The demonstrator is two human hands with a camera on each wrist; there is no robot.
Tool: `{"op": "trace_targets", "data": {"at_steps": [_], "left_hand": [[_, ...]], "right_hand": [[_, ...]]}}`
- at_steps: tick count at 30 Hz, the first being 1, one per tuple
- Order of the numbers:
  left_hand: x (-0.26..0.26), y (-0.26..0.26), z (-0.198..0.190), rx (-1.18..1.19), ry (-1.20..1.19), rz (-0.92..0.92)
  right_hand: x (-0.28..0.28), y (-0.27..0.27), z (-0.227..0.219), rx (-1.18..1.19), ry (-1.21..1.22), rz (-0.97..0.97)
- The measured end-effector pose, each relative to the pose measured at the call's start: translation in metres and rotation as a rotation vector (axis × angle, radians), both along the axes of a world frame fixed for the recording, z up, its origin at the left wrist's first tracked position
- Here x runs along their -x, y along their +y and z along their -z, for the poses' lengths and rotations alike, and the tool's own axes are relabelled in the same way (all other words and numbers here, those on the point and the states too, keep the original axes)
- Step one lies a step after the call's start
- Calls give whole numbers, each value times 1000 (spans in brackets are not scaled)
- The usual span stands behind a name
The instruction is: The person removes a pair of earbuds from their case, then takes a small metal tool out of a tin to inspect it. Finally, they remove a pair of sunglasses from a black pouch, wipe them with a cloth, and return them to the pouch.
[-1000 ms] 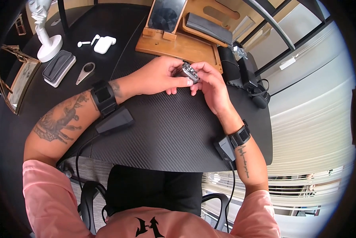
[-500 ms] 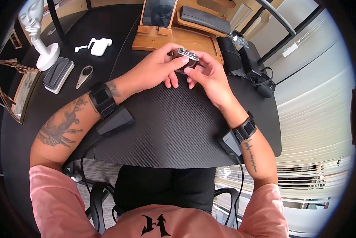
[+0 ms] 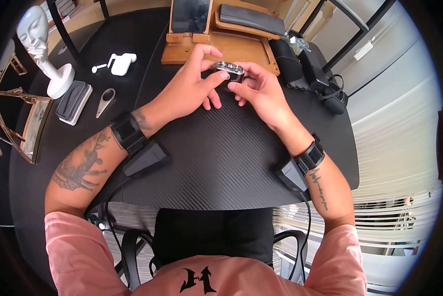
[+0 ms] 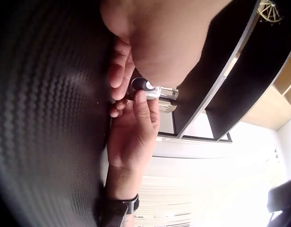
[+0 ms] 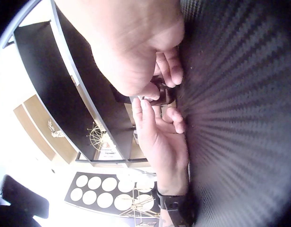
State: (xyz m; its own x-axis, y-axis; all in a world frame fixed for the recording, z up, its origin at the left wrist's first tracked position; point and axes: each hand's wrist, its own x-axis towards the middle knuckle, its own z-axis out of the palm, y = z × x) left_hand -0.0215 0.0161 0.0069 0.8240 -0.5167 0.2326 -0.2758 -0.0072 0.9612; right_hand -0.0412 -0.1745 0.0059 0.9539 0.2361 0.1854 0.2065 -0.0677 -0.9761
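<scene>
Both hands meet over the far middle of the desk around a small dark device with a shiny silvery top (image 3: 229,67). My right hand (image 3: 267,96) holds it from the right, its thumb across the dark front side. On the other side my left hand (image 3: 189,86) has its thumb at the silvery rim, while the index finger points up and away. Its lower fingers hang below the device. The left wrist view shows the right thumb against the dark body (image 4: 138,84). In the right wrist view the fingers partly cover the brown-black body (image 5: 167,92).
Behind the hands stands a wooden stand (image 3: 179,54) with a phone (image 3: 189,17) and a grey case (image 3: 251,18). Left on the desk (image 3: 196,163) are white earbuds with their case (image 3: 122,64), a ring-ended tool (image 3: 105,102), a grey-white box (image 3: 74,102) and a white figurine (image 3: 58,81).
The device has been turned more upright, its silvery top now facing up and back. The left index finger has lifted off it, and the right thumb has come round onto its front.
</scene>
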Motion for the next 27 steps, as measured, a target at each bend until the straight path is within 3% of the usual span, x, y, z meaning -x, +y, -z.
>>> {"op": "trace_targets", "data": {"at_steps": [27], "left_hand": [[-5,-2,6,56,38,9]], "right_hand": [[0,0,0,63,9,-12]]}}
